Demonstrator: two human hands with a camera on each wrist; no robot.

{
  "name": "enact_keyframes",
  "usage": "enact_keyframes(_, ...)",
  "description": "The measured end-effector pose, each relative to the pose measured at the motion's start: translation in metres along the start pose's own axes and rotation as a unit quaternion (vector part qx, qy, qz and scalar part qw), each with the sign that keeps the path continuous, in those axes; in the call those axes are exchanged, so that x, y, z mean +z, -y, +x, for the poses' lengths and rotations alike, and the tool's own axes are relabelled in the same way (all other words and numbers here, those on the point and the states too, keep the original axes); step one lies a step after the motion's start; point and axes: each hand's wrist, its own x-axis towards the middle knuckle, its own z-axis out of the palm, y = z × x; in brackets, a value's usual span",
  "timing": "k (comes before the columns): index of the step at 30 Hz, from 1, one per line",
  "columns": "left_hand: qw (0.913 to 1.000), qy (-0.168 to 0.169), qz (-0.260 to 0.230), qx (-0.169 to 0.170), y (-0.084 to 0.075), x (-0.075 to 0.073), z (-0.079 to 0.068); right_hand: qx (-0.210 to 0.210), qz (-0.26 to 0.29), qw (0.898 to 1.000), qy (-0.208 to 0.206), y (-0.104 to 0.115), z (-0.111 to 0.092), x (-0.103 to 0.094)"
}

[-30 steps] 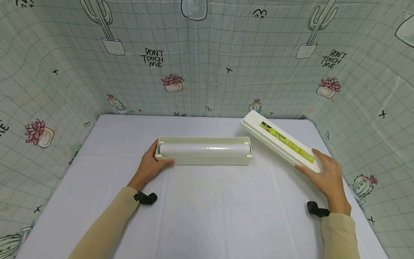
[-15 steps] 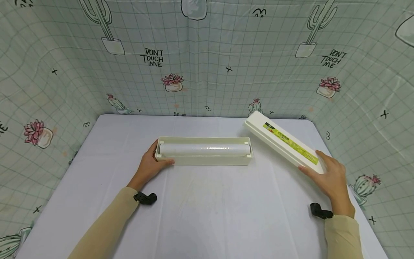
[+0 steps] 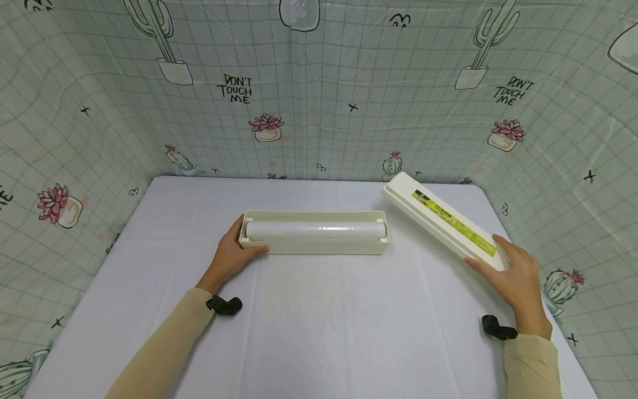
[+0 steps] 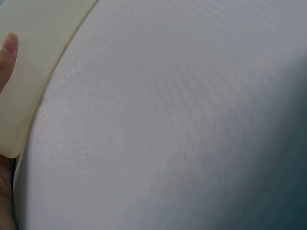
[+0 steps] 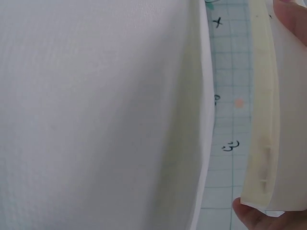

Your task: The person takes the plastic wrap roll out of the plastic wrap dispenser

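Note:
My left hand (image 3: 228, 260) grips the left end of a long cream cling film box (image 3: 319, 247), its thumb on the front wall. Inside the uncovered box lies a shiny white roll of cling film (image 3: 316, 230). To the right, my right hand (image 3: 515, 280) holds the near end of the box's lid (image 3: 441, 224), which slants away to the far left and bears a yellow-green label. In the left wrist view the thumb lies against the box wall (image 4: 53, 28). The right wrist view shows the lid (image 5: 292, 120) raised over the table, fingers at both its edges.
A white cloth covers the table (image 3: 319, 321). Behind and at both sides hangs a pale green curtain (image 3: 319, 83) with a grid and cactus print. Each wrist wears a black camera mount, the left mount (image 3: 224, 305) lying close over the cloth.
My right hand and the lid have shifted a little to the right and slightly nearer to me, away from the box. The left hand and the box have stayed in place.

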Motion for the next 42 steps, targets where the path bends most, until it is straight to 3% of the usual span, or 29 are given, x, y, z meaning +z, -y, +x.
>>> enact_keyframes(12,1.0,0.002,-0.007,-0.003,-0.001,-0.001,-0.001,0.018,0.003,1.0,-0.015,-0.008,-0.004,-0.004)
enact_keyframes(28,0.9999,0.003,-0.008,-0.008,-0.003,0.0,-0.002,0.052,-0.026,0.998,0.025,-0.016,-0.011,-0.009)
enact_keyframes(36,1.0,0.004,-0.008,-0.004,-0.002,0.001,-0.001,0.093,-0.031,0.994,0.044,-0.021,-0.015,-0.012)
enact_keyframes(42,1.0,0.001,-0.004,-0.005,-0.003,0.0,-0.001,0.087,-0.039,0.995,0.039,-0.023,-0.017,-0.018)
